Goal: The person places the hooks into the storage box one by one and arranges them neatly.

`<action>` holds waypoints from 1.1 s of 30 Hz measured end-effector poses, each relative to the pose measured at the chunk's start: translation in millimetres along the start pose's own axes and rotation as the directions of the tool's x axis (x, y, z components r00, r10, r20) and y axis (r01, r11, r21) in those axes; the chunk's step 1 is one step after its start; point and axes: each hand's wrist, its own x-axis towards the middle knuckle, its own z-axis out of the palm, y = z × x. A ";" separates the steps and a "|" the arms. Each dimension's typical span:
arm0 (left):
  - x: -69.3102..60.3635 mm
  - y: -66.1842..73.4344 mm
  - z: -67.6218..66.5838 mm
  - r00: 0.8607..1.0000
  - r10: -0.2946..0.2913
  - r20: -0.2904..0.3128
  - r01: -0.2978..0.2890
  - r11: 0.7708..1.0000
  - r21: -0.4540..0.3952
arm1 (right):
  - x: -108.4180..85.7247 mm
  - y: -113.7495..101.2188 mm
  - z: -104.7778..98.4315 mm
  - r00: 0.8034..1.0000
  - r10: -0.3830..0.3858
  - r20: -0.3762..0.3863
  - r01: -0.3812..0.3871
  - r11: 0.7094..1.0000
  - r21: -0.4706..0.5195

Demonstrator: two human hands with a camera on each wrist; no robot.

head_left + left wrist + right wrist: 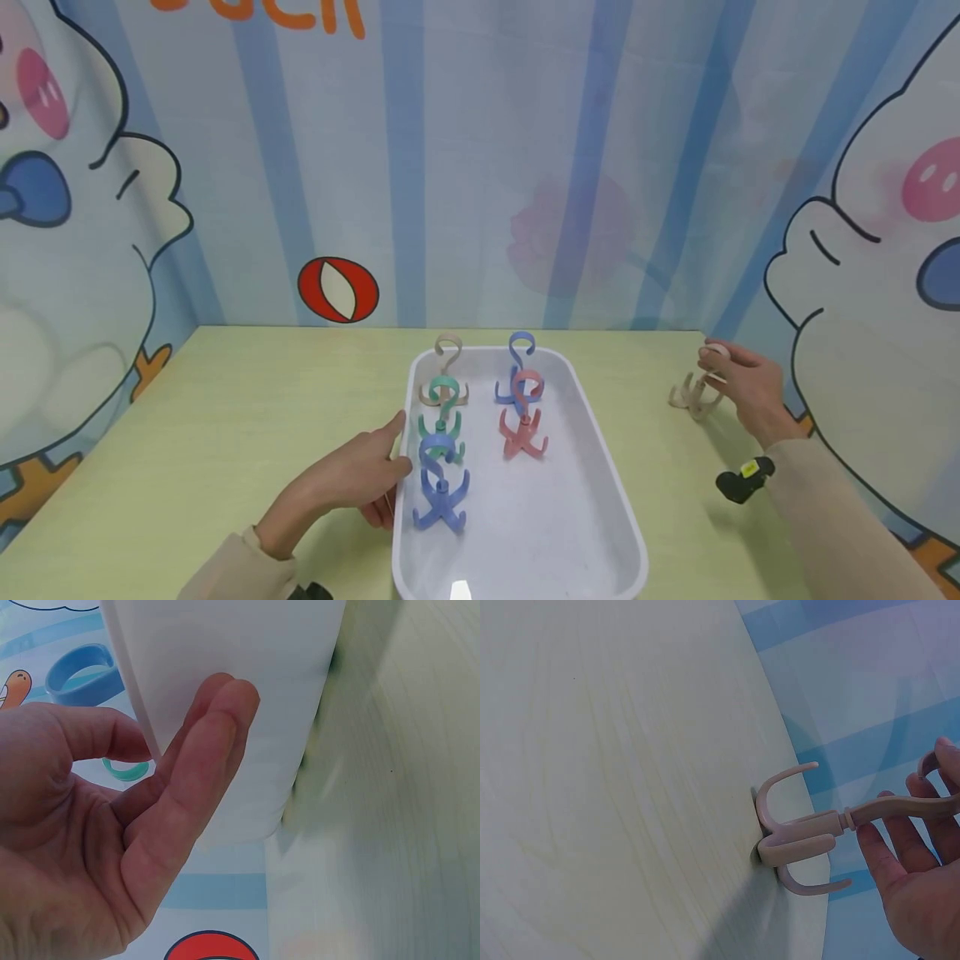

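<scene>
My right hand (750, 387) pinches a beige multi-pronged hanging hook (692, 400) by its curved top, at the table's right side. In the right wrist view the pronged base of this hook (799, 840) points down at the tabletop and seems to touch it. My left hand (360, 471) holds the left wall of a white tray (611, 467), thumb at the rim, fingers along the outer side. Inside the tray, a beige hook (450, 358), a green hook (442, 417) and a blue hook (441, 500) stand along the left. Beside them are another blue hook (521, 346) and a pink hook (523, 433).
The light wood-grain table (247, 400) ends at a striped blue backdrop (480, 167) behind the tray. Printed side panels rise at left and right, the right one (870, 350) close behind my right hand.
</scene>
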 end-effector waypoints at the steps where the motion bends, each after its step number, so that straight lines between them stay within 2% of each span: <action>1: 0.0 0.1 0.1 1.000 0.000 0.000 0.000 1.000 0.000 | 0.1 0.1 0.0 1.000 0.000 -0.002 0.000 1.000 0.001; 8: 0.3 1.3 0.7 1.000 -0.002 -0.001 0.002 1.000 0.003 | 1.9 0.9 0.4 1.000 0.002 -0.016 -0.002 1.000 0.008; 15: 0.5 1.3 0.4 1.000 -0.014 -0.003 0.014 1.000 -0.004 | 1.0 -3.8 -1.5 0.998 -0.019 0.061 0.013 0.996 0.092; 26: 0.1 0.0 0.2 1.000 -0.013 -0.003 0.013 1.000 -0.016 | -5.0 -11.9 1.7 0.986 -0.036 0.164 0.017 0.993 0.114; 33: -0.3 -0.4 -0.2 1.000 -0.005 0.003 0.005 1.000 -0.004 | -9.2 -17.9 4.5 0.980 -0.042 0.193 0.018 0.992 0.127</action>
